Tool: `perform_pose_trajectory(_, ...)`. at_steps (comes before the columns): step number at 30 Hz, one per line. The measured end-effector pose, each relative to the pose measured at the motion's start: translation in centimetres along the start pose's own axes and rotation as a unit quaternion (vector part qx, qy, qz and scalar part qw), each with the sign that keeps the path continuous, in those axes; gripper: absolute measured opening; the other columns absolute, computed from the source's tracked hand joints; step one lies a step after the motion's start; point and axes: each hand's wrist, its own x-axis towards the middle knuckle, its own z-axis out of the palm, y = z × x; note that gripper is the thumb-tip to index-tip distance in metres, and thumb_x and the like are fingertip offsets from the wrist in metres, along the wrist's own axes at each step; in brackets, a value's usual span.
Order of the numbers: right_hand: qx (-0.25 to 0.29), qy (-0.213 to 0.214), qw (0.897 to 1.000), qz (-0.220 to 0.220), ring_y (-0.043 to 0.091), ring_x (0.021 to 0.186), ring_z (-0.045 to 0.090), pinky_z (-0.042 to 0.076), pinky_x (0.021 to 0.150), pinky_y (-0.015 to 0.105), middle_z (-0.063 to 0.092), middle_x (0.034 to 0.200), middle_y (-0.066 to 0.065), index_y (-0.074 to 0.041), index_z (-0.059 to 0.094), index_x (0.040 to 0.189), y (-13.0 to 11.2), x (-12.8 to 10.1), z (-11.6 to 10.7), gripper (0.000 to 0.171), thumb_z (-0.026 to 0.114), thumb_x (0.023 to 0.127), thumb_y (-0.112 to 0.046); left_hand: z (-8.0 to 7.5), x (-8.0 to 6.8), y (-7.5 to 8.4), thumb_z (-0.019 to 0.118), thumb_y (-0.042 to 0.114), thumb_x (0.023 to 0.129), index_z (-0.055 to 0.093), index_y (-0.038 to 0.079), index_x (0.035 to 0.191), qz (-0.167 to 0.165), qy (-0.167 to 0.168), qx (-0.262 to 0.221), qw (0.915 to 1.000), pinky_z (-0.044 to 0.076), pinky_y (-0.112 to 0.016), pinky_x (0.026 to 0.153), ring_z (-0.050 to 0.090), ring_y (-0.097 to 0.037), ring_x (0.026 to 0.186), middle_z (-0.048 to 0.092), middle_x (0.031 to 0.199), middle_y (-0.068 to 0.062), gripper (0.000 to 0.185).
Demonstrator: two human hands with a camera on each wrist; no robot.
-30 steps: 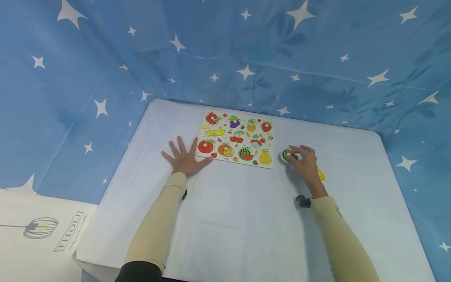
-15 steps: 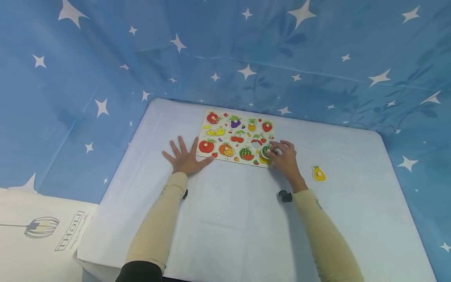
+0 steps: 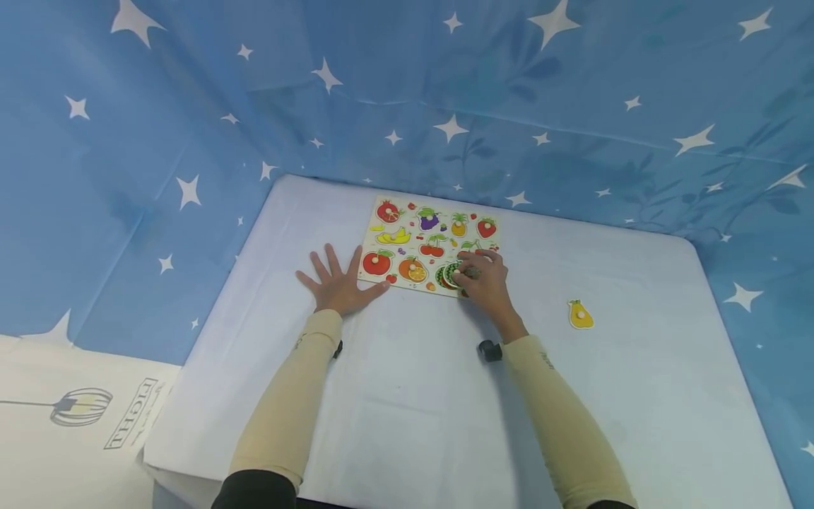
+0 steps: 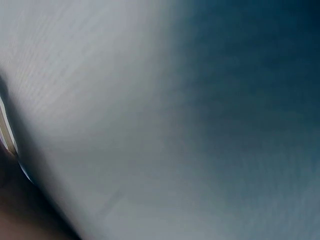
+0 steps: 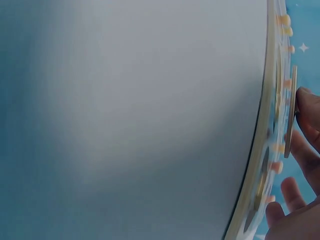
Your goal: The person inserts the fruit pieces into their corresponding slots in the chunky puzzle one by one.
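A wooden fruit puzzle board [image 3: 371, 239] with knobbed pieces lies toward the far side of the table. My right hand [image 3: 486, 283] pinches the round watermelon piece [image 3: 450, 274] by its knob above the watermelon place in the board's front row. Seen edge-on in the right wrist view, the watermelon piece [image 5: 291, 112] is held apart from the board. Spread flat on the cloth, my left hand [image 3: 338, 291] has its thumb at the board's front left corner. A yellow pear piece [image 3: 580, 315] lies alone to the right. The left wrist view is mostly blurred cloth.
A white cloth [image 3: 407, 417] covers the table. Blue star-patterned fabric [image 3: 407, 85] hangs behind the table and at its sides. At the lower left is a cream cloth [image 3: 38, 452] with a whisk-like print.
My right hand has carried the watermelon piece leftward from the open cloth to over the board. The pear piece it partly hid is now in full view. My left hand stays put.
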Motion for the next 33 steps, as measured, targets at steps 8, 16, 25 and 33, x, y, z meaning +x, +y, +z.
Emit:
perform_pose_trajectory(8,-0.021,-0.006,1.0,0.0,0.04,0.147,0.036,0.012,0.115,0.075,0.069,0.139,0.018,-0.002,0.071,0.087,-0.4,0.3,0.9,0.014,0.082,0.095,-0.004,-0.2,0.0,0.1,0.054,0.089,0.085,0.009,0.034,0.174,0.0,-0.003,0.011,0.9999,-0.015,-0.087,0.108,-0.022,-0.058,0.155,-0.021,0.174,-0.026,0.114)
perform_pose_trajectory(16,-0.035,-0.007,0.999,0.001,0.042,0.149,0.034,0.014,0.118,0.07,0.069,0.14,0.019,-0.002,0.073,0.087,-0.7,0.7,1.7,0.012,0.083,0.092,-0.003,-0.8,-0.3,0.5,0.052,0.09,0.085,0.005,0.035,0.174,-0.009,-0.021,0.009,0.9997,-0.016,-0.086,0.108,-0.026,-0.057,0.154,-0.026,0.173,-0.024,0.114)
perform_pose_trajectory(25,-0.061,-0.003,0.998,0.002,0.042,0.149,0.035,0.017,0.119,0.066,0.068,0.141,0.017,-0.002,0.075,0.085,-0.8,0.8,1.9,0.013,0.086,0.091,-0.004,-0.2,-0.1,0.4,0.051,0.092,0.084,0.006,0.037,0.174,-0.003,-0.003,0.005,1.0,-0.018,-0.085,0.107,-0.027,-0.055,0.154,-0.026,0.173,-0.022,0.115)
perform_pose_trajectory(33,-0.099,-0.013,0.995,0.005,0.04,0.15,0.034,0.019,0.119,0.065,0.067,0.145,0.014,-0.005,0.077,0.089,-0.9,0.8,2.0,0.011,0.085,0.093,-0.01,-1.3,-0.8,0.8,0.057,0.086,0.087,0.008,0.034,0.174,-0.009,-0.021,0.002,0.9997,-0.015,-0.086,0.109,-0.024,-0.056,0.155,-0.022,0.174,-0.025,0.112)
